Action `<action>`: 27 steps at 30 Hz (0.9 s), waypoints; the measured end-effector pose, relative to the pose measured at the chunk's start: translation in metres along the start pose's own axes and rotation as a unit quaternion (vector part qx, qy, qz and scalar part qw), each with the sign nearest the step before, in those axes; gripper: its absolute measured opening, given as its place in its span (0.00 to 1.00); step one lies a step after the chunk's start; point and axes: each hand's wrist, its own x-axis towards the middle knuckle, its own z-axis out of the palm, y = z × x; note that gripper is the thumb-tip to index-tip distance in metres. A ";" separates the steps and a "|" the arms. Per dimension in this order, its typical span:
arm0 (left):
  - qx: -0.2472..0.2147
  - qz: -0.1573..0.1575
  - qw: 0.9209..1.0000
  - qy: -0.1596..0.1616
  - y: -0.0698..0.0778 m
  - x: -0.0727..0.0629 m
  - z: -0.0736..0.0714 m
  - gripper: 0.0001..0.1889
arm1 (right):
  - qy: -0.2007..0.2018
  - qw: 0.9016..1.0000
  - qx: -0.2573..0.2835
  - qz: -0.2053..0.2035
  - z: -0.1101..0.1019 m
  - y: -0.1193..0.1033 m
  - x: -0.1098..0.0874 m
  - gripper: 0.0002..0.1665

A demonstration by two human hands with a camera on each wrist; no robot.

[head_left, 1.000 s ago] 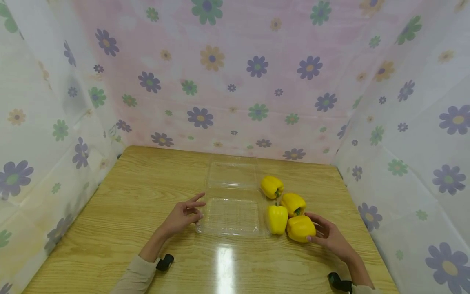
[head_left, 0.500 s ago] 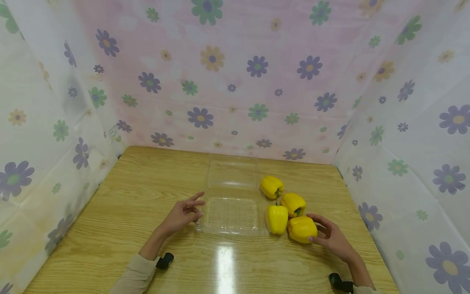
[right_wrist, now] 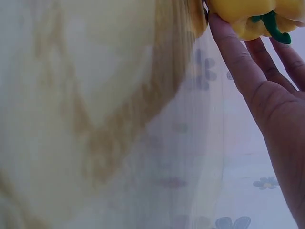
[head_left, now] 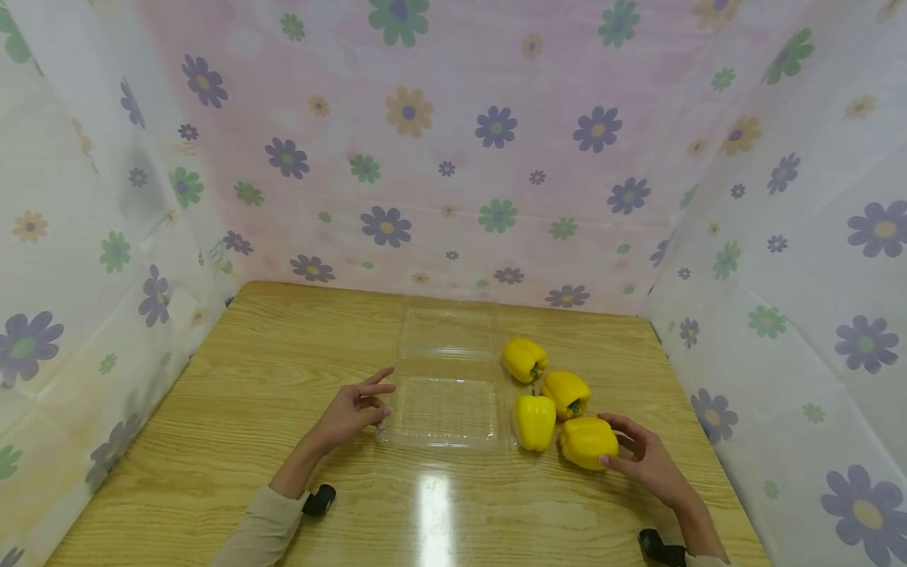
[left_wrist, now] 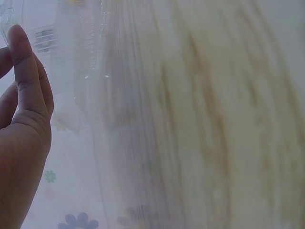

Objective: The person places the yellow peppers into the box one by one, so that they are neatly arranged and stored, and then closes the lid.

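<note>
In the head view, a clear plastic clamshell container (head_left: 446, 445) lies unfolded on the wooden table. My left hand (head_left: 352, 411) pinches its left rim with thumb and fingers; the left wrist view shows the thumb (left_wrist: 29, 78) against the clear plastic. To the right of the container, my right hand (head_left: 648, 461) grips a yellow bell pepper (head_left: 588, 442) from its right side. The right wrist view shows that pepper's green stem (right_wrist: 275, 27) facing the palm. Three other yellow peppers lie close by: an upright-looking one (head_left: 534, 421), one behind it (head_left: 566, 394), and the farthest (head_left: 524, 360).
The wooden table (head_left: 283, 339) has a bright light reflection in front of the container. Flower-print cloth (head_left: 453, 142) hangs at the back and on both sides. A black wrist camera (head_left: 319, 501) sits at the left sleeve, another (head_left: 659, 547) at the right.
My right hand has shifted slightly right with its pepper, opening a small gap from the neighbouring peppers. The container and my left hand have moved slightly away from me.
</note>
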 end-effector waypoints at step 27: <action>0.002 -0.001 1.000 0.020 0.002 0.002 0.003 0.28 | 0.043 0.991 0.094 -0.085 0.006 -0.022 -0.005 0.35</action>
